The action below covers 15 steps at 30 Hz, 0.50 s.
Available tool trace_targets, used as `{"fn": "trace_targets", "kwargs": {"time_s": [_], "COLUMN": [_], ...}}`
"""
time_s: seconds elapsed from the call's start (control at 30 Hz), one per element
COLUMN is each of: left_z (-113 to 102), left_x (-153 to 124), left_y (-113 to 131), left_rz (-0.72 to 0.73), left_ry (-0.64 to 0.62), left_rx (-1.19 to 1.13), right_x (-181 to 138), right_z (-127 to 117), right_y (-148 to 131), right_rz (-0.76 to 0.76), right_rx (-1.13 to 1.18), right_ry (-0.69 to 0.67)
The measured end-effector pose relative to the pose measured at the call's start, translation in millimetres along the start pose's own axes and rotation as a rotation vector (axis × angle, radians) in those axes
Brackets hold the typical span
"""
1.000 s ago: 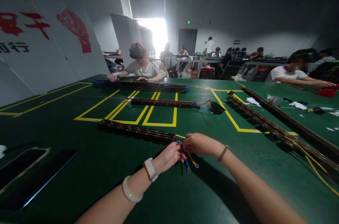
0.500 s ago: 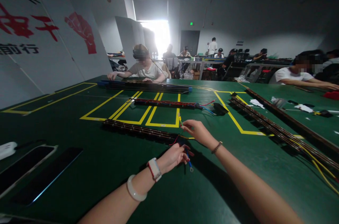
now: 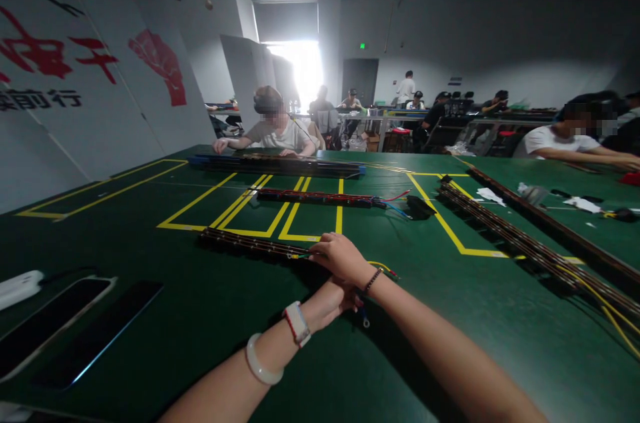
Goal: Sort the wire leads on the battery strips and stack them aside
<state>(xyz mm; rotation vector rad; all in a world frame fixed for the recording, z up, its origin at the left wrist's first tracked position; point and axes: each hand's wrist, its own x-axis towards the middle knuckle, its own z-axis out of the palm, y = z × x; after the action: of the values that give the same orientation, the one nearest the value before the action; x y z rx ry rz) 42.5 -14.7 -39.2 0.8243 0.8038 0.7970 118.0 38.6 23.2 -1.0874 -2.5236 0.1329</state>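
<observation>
My right hand (image 3: 340, 255) pinches a green wire (image 3: 301, 256) with a yellow sleeve and a ring terminal, over the near end of a long dark wiring bar (image 3: 250, 242). Below it, partly covered by my right wrist, my left hand (image 3: 331, 303) is closed at the bar's end. A blue wire (image 3: 364, 312) with a ring terminal sticks out by its fingertips. To the right of my right hand, a yellow wire (image 3: 384, 268) lies loose. The bar's end itself is hidden by my hands.
Another bar (image 3: 320, 196) with red and blue wires lies farther back. Long bars (image 3: 515, 243) lie on the right, beside white scraps. Phones (image 3: 115, 330) rest at the left. A co-worker (image 3: 280, 130) sits across the green table, behind a dark blue-ended bundle (image 3: 275, 164).
My right hand has moved left and down with the green wire, whose ring end now points left along the bar. It now overlaps my left hand, which stays nearly in place.
</observation>
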Motion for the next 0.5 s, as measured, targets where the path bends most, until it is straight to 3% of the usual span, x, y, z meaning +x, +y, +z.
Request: {"fn": "trace_targets", "kwargs": {"time_s": [0.2, 0.37, 0.5], "left_z": [-4, -3, -4], "left_x": [0, -5, -8], "left_y": [-1, 6, 17], "left_rz": [-0.034, -0.018, 0.019], "left_ry": [-0.04, -0.029, -0.025], "left_rx": [-0.013, 0.09, 0.36], "right_x": [-41, -89, -109], "right_z": [-17, -7, 1], "right_y": [36, 65, 70], "right_rz": [0.162, 0.266, 0.268], "right_rx": [0.098, -0.106, -0.18], "right_ry": [0.153, 0.103, 0.061]}}
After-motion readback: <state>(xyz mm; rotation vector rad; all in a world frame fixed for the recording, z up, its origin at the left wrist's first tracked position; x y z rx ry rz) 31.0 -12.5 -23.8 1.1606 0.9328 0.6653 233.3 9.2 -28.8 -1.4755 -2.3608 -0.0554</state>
